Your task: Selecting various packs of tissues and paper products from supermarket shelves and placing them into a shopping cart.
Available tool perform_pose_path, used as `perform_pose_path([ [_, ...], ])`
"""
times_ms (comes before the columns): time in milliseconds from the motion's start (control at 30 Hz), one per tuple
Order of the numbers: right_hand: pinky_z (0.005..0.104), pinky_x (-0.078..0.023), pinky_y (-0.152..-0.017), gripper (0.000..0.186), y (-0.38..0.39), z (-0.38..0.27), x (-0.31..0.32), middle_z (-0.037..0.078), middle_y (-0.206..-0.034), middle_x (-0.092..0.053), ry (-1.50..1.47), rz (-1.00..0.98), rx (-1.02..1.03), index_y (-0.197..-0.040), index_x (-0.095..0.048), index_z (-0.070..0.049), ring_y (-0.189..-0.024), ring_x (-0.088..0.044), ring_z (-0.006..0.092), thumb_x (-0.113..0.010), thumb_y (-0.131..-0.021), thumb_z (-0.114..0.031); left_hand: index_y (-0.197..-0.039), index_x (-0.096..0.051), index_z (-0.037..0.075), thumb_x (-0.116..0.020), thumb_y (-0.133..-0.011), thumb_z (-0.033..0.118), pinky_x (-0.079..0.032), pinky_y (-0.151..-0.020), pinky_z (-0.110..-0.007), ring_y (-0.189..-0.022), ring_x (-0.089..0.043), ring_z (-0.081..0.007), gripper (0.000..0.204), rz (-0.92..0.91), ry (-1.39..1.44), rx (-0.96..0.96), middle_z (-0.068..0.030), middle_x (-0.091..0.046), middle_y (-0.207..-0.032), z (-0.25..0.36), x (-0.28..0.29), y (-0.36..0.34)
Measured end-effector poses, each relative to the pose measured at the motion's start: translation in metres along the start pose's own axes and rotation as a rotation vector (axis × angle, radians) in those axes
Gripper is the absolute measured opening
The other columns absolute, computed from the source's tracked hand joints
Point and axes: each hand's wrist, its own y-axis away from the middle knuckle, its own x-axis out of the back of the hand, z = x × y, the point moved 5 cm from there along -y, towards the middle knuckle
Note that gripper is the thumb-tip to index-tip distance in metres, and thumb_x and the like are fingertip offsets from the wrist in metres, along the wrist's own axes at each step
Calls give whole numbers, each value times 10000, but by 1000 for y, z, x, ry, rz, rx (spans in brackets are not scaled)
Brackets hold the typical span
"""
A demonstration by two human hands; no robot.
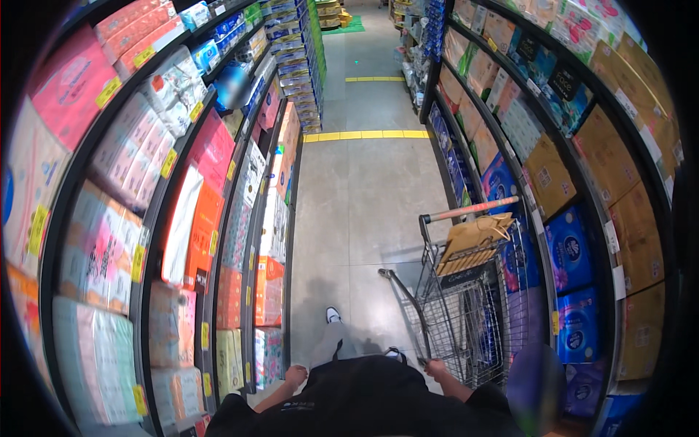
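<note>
"How is the person in the black top point(364, 390) standing, nearest us?"

"Arms down along both sides, elbows a little out. The left hand point(295, 376) hangs by the hip, just beside the bottom shelf with its floral packs point(268, 357)."

"Anything in it?"

"Nothing that I can make out. The fingers look loosely curled inward, but they're so small from here that I can't tell how far they're open."

"And the right hand point(436, 368)?"

"Also low, reaching slightly outward, right at the near end of the wire shopping cart point(473, 280). Those fingers look bent at the dark frame. Whether they're closed round it or only resting against it, I can't tell."

"So where's the cart, exactly?"

"On the person's right, close to the right-hand shelves, with its handle point(473, 210) at the far end. A brown paper bag point(475, 237) leans up there, just below the handle."

"What's alongside?"

"Blue packs point(575, 251) on the shelf right of the cart. One pale shoe point(333, 315) shows ahead of the body, on the grey floor point(357, 193)."

"And farther off?"

"A yellow line point(364, 135) crosses the aisle, and a tall stack of packs point(298, 73) rises on the left beyond it."
</note>
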Motion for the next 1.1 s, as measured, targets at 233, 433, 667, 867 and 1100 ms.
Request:
perform_pose_path([
  [233,347,-497,-646,243,7,-90,-89,97,-902,-636,-70,-40,34,-1053,-564,-29,-753,-620,200,-530,-893,-209,-859,-711,43,-551,-782,254,-506,-770,-386,-848,-667,-287,276,-247,-554,-400,-163,-688,-850,64,68,-194],
  [433,311,-477,-631,219,20,-178,-135,73,-876,-639,-273,23,213,-1008,-621,-38,-752,-620,183,-525,-858,-165,-964,-651,-6,-558,-778,217,-514,-715,-356,-779,-652,-269,305,-175,-270,-365,-155,-674,-836,253,158,-355],
  [667,312,-472,-673,219,17,-249,-153,66,-911,-625,-352,40,236,-1027,-605,-40,-785,-610,179,-531,-870,-175,-999,-607,-23,-589,-842,134,-469,-607,-264,-682,-590,-124,223,-223,-27,-550,-51,-627,-773,427,185,-396],
  [867,346,-474,-650,244,-46,-248,-164,86,-903,-635,-473,144,6,-1056,-597,-62,-762,-618,204,-522,-858,-183,-1051,-636,-15,-629,-809,232,-507,-651,-290,-690,-630,-168,346,-406,-241,-457,-82,-656,-811,432,162,-409],
  [1100,341,-483,-648,203,-47,-282,-191,89,-892,-635,-731,237,10,-1016,-593,-65,-771,-619,196,-485,-885,-175,-876,-695,35,-623,-791,329,-486,-509,-313,-586,-606,-172,315,-516,-747,-284,-50,-646,-692,464,182,-465],
])
